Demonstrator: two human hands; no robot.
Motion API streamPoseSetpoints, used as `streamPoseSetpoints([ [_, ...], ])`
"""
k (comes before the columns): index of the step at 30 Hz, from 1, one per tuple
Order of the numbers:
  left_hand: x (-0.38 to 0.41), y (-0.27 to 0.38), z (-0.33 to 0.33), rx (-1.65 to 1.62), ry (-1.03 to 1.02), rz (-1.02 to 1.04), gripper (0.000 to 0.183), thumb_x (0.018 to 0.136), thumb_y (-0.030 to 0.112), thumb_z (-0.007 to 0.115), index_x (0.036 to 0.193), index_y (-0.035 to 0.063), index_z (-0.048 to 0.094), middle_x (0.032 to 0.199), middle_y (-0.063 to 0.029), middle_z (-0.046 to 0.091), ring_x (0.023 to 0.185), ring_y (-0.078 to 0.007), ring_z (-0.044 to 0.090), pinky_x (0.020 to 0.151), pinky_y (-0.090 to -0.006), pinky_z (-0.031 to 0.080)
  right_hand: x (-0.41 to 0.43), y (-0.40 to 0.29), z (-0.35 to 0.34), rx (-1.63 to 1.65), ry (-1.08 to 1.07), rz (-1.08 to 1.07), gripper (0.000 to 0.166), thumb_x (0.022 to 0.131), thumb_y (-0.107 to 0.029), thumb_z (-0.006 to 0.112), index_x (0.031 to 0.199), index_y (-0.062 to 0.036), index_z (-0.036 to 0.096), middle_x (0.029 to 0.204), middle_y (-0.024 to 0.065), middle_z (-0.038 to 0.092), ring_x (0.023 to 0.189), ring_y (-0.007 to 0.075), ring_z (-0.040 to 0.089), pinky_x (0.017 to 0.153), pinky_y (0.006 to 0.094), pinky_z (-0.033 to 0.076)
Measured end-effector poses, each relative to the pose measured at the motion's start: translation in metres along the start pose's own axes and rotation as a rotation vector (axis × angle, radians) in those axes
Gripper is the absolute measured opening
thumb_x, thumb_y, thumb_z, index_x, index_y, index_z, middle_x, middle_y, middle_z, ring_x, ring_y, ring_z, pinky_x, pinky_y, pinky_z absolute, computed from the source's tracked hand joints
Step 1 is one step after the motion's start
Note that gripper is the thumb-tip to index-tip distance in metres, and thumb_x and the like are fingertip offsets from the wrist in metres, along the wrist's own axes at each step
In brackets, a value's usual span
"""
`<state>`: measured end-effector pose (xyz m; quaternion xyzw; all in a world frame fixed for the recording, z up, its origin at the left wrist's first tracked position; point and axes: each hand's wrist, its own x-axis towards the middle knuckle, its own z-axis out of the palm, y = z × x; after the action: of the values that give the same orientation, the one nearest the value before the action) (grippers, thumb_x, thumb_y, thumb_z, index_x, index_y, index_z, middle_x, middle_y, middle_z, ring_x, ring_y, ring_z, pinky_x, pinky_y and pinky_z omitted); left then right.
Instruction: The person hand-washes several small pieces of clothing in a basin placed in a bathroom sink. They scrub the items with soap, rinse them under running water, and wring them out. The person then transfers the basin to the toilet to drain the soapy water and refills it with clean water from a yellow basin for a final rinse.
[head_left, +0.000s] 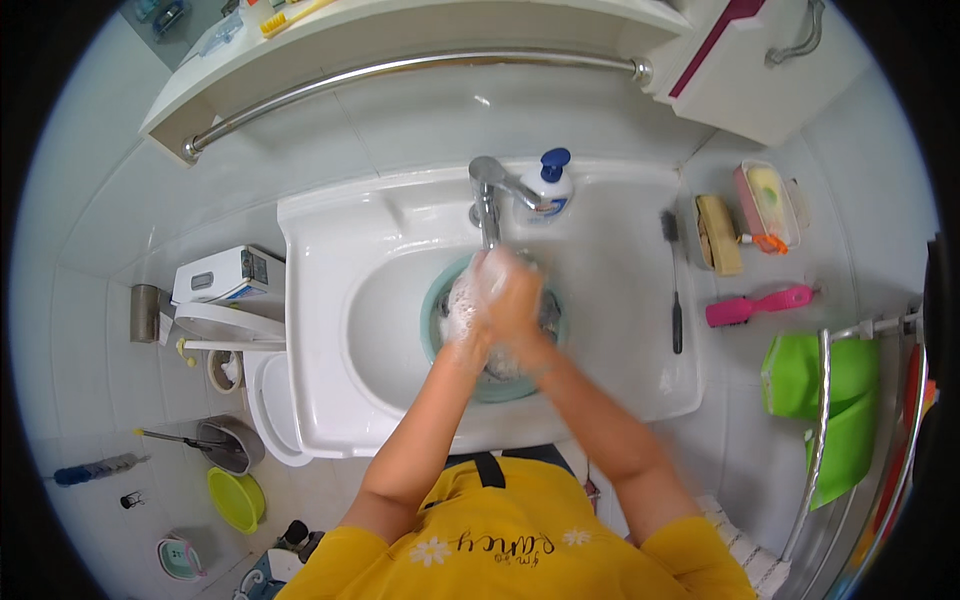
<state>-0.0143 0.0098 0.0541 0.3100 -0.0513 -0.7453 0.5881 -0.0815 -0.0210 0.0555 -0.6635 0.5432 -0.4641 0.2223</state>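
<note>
My left hand (466, 304) is covered in white soap lather and pressed against my right hand (512, 289), which is blurred by motion. Both are just below the spout of a chrome faucet (489, 217), above a teal plastic basin (430, 330) in the white sink (375, 322). Dark and pale material, partly hidden by the hands and foam, lies in the basin. Whether anything is between the palms cannot be seen. Behind, to the right of the faucet, stands a white pump bottle (545, 196) with a blue head.
A thin black-handled brush (676, 315) lies on the sink's right ledge. Wall holders carry a sponge (765, 191), a folded tan cloth (721, 232) and a pink brush (757, 306). A chrome rail (420, 69) runs under the shelf. A green cloth (840, 420) hangs at right.
</note>
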Motion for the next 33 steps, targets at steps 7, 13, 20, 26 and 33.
streamPoseSetpoints([
  [7,-0.006,-0.003,-0.012,0.305,0.106,0.049,0.017,0.084,0.021,0.044,0.087,0.0041,0.048,0.071,-0.0067,0.052,0.055,-0.0199,0.05,0.053,-0.0328,0.043,-0.001,0.007,0.004,0.113,0.024,0.045,0.008,0.067,-0.003,0.055,0.065,-0.0018,0.048,0.055,0.0148,0.049,0.051,0.0304,0.049,0.049,0.0335,0.04],
  [13,0.017,-0.01,-0.066,0.33,-0.042,0.148,0.018,0.085,0.026,0.046,0.085,0.0082,0.049,0.065,0.0006,0.049,0.055,-0.0074,0.048,0.039,-0.0204,0.033,-0.029,-0.002,0.025,-0.049,0.089,-0.207,0.009,0.064,0.0,0.055,0.062,-0.0021,0.046,0.055,0.0149,0.049,0.05,0.0322,0.049,0.045,0.0347,0.038],
  [20,-0.011,0.041,-0.025,0.776,0.105,-0.051,0.045,0.078,0.042,0.053,0.094,0.0003,0.052,0.079,-0.0034,0.056,0.067,-0.0075,0.05,0.054,-0.0198,0.038,-0.003,0.02,-0.006,0.51,-0.217,0.349,0.017,0.08,-0.019,0.055,0.077,-0.0028,0.051,0.063,0.0026,0.051,0.055,0.011,0.047,0.051,0.0255,0.041],
  [26,-0.002,0.047,-0.024,1.095,0.035,0.081,0.026,0.079,0.031,0.058,0.083,0.0067,0.048,0.073,-0.0001,0.051,0.066,-0.0051,0.046,0.056,-0.0209,0.041,-0.01,0.008,-0.023,0.837,-0.285,0.6,0.018,0.084,-0.017,0.049,0.091,-0.0021,0.054,0.066,0.0009,0.05,0.056,0.0073,0.045,0.054,0.0205,0.041],
  [33,0.002,0.023,-0.009,0.43,0.104,0.279,0.018,0.081,0.025,0.056,0.08,0.0081,0.048,0.063,0.0002,0.046,0.059,-0.0066,0.045,0.048,-0.0215,0.037,-0.023,0.006,-0.032,0.505,-0.086,0.453,0.016,0.083,-0.019,0.05,0.09,-0.0056,0.056,0.072,0.0037,0.058,0.058,0.011,0.052,0.054,0.0232,0.043],
])
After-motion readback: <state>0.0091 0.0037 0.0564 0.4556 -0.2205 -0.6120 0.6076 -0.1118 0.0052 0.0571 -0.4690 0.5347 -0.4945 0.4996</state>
